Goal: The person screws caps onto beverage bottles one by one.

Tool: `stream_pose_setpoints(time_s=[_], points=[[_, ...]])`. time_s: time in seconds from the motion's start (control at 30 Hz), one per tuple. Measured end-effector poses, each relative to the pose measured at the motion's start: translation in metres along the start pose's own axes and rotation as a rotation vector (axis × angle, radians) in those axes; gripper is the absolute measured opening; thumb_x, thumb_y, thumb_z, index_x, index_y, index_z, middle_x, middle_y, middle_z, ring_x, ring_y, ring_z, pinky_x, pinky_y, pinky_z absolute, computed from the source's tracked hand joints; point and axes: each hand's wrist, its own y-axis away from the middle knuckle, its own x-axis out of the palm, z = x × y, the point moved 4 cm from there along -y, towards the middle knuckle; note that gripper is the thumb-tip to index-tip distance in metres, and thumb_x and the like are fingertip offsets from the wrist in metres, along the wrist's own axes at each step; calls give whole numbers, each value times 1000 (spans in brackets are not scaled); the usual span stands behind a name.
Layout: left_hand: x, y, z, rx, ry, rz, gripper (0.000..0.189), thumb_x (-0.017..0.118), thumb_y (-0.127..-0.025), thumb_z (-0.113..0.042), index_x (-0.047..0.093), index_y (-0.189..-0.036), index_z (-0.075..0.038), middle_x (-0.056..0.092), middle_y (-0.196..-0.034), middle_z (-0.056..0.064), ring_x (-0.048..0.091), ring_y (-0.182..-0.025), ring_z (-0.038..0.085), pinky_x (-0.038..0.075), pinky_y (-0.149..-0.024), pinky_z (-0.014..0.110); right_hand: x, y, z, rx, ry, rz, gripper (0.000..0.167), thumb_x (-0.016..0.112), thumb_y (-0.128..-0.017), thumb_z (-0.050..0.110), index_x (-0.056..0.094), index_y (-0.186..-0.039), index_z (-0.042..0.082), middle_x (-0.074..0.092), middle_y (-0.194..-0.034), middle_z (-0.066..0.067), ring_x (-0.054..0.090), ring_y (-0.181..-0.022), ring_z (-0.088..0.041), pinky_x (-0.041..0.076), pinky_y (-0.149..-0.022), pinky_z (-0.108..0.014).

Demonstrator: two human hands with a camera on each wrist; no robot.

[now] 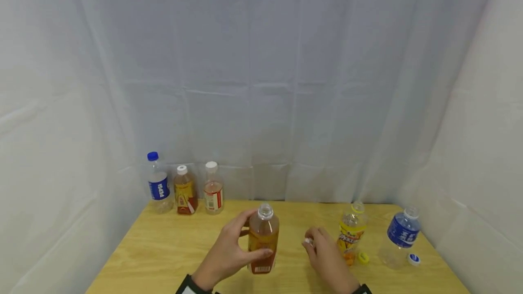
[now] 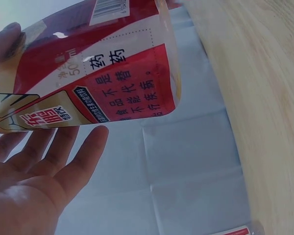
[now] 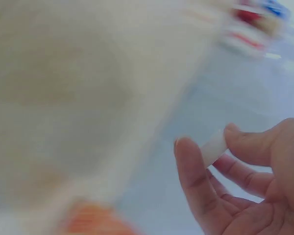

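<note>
My left hand [image 1: 230, 248] grips an uncapped bottle [image 1: 263, 239] with a red and yellow label, held upright near the middle of the table. In the left wrist view that bottle [image 2: 98, 63] fills the upper left, between thumb and fingers. To the right, my right hand [image 1: 328, 257] pinches a small white bottle cap [image 3: 214, 148] between thumb and fingertip, as the right wrist view shows. Beside this hand stands an uncapped bottle with a yellow label [image 1: 350, 235], a yellow cap [image 1: 363, 258] lying by its base.
At the back left stand three capped bottles: a Pepsi bottle [image 1: 159, 187], one with a yellow and red label [image 1: 185, 192] and a clear one [image 1: 214, 192]. An uncapped blue-labelled bottle [image 1: 402, 232] and a cap [image 1: 414, 259] are at the right of the wooden table [image 1: 139, 257].
</note>
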Motion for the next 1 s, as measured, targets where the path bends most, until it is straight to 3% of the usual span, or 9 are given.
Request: stream_pose_setpoints(time_s=[0.2, 0.37, 0.47, 0.57, 0.73, 1.0], points=[[5, 0, 3, 9, 6, -1, 73, 86, -81, -39, 48, -144, -31, 62, -131, -7, 62, -119, 21, 58, -90, 36, -67, -12, 68, -202, -163, -174, 16, 72, -94, 6, 70, -108, 15, 59, -99, 4, 57, -77, -2, 54, -65, -20], [9, -2, 4, 4, 11, 10, 74, 86, -81, -39, 47, -144, -32, 60, -134, -7, 62, -119, 21, 58, -90, 35, -99, -17, 102, -385, -239, -175, 22, 67, -98, 10, 70, -116, 23, 63, -103, 10, 56, -78, -1, 55, -66, -21], [11, -3, 3, 19, 12, 9, 74, 86, -81, -39, 47, -144, -32, 60, -134, -8, 63, -118, 19, 58, -89, 33, -102, -18, 116, -494, -243, -144, 27, 65, -99, 9, 68, -121, 24, 65, -111, 8, 54, -83, -4, 54, -68, -22], [14, -3, 3, 34, 11, 12, 75, 87, -81, -39, 47, -144, -32, 60, -132, -10, 63, -116, 17, 59, -87, 32, -98, -19, 124, -545, -224, -100, 31, 63, -100, 7, 67, -125, 25, 65, -118, 9, 53, -96, -6, 54, -74, -24], [18, -1, 3, 49, 17, 21, 75, 87, -81, -38, 47, -144, -32, 60, -131, -9, 63, -113, 15, 59, -85, 31, -88, -19, 126, -558, -220, -25, 34, 62, -100, 5, 67, -127, 26, 63, -124, 11, 57, -112, -8, 56, -87, -30], [20, -2, 3, 52, 25, 38, 76, 86, -83, -37, 44, -147, -32, 59, -133, -8, 64, -112, 15, 59, -84, 30, -84, -20, 124, -541, -244, 36, 33, 62, -101, 8, 67, -130, 21, 64, -122, 6, 63, -105, -9, 58, -83, -28]])
